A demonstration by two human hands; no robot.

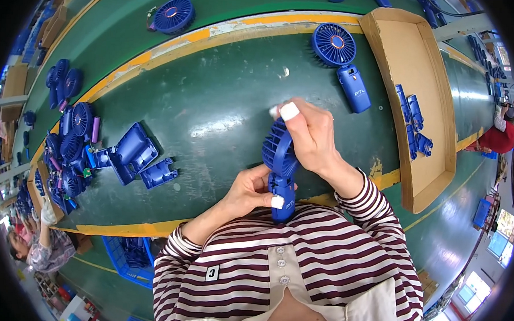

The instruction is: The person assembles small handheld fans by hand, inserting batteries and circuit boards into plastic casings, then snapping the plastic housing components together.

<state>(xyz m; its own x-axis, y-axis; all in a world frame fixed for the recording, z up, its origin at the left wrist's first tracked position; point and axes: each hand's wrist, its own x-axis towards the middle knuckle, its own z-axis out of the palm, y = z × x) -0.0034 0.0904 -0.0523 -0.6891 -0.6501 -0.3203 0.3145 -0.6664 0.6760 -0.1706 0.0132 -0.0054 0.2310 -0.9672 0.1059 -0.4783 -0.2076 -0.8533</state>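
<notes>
A blue handheld fan point(280, 153) stands upright close to my chest. My left hand point(247, 191) is closed round its handle, with a white-covered thumb on the handle's face. Against the fan head's upper rim, my right hand point(312, 137) is closed, and white covers show on two of its fingertips. Part of the fan head is hidden behind that hand. A second blue fan point(334, 44), with its handle point(353, 88) towards me, lies on the green table beyond my right hand. Left of my hands lie open blue handle shells point(134, 149) and a smaller blue shell piece point(158, 173).
A long cardboard tray point(427, 133) with several small blue parts stands at the right. Fans and loose parts pile up point(71, 146) at the left. Behind a yellow-edged ledge point(216, 32) lies another fan point(174, 16). A blue crate point(115, 255) sits below the table's left edge; co-workers are at both sides.
</notes>
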